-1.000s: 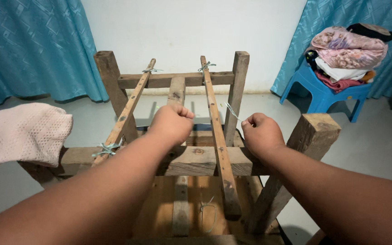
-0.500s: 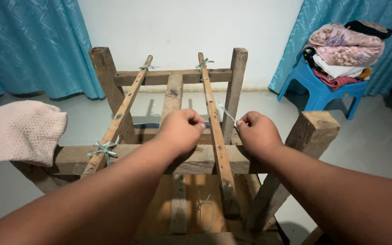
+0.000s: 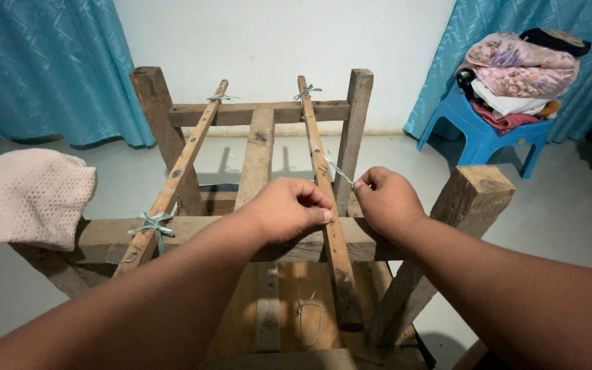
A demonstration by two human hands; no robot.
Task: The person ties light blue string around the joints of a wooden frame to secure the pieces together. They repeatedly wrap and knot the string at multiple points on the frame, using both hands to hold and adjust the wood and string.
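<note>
1. The left hand [image 3: 289, 207] is curled shut, its fingertips pinched together against the right-hand slat [image 3: 325, 199] just above the near crossbar [image 3: 227, 240] of the wooden frame [image 3: 262, 157].
2. The right hand [image 3: 386, 201] is closed with thumb and forefinger pinched on a thin pale string [image 3: 339, 171], just to the right of that slat.
3. The string is drawn taut from the right hand up and leftward to the right-hand slat, which it meets a little beyond the near crossbar.
4. The 2 hands are held close together, apart only by the width of the slat.
5. The right-hand slat is laid across the frame from the near crossbar to the far crossbar [image 3: 258, 112], where it is bound with a string knot [image 3: 307, 90].
6. A left-hand slat [image 3: 176, 171] is laid across the same 2 crossbars, tied with a pale bow [image 3: 151, 225] at the near crossbar and another tie [image 3: 218, 98] at the far one.
7. A loose loop of string [image 3: 307, 318] is seen on the boards below the near crossbar.
8. A pale knitted cloth [image 3: 25, 197] is draped at the left of the frame.
9. A blue plastic stool [image 3: 477, 140] piled with folded clothes [image 3: 519, 72] is set on the floor, to the right of the frame and beyond it, before a teal curtain [image 3: 42, 68].
</note>
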